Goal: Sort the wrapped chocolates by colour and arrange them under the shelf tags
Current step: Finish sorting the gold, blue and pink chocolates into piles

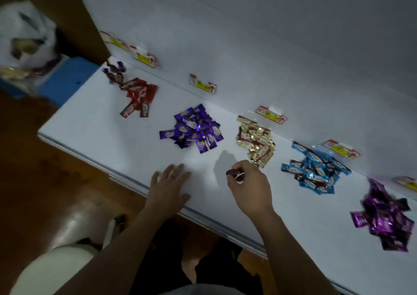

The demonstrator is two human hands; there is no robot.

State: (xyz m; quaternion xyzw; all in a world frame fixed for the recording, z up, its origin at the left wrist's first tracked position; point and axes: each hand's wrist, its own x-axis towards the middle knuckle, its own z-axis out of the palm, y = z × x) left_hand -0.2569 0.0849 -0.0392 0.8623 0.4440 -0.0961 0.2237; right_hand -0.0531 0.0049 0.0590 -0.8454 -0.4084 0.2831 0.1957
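Piles of chocolates (191, 130) are laid in a row on the worktop (90, 125), from upper left to lower right. A tag (203, 84) is fixed to the wall (293, 35) behind each pile. A bag (24, 33) is seen at the upper left, past the worktop's end.

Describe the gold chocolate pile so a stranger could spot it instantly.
On the long white table against the wall, piles of wrapped chocolates run in a row. The gold pile lies between the violet pile and the light blue pile, just beyond the right hand, which pinches a dark chocolate. It is the only pale, gold heap among darker colours.
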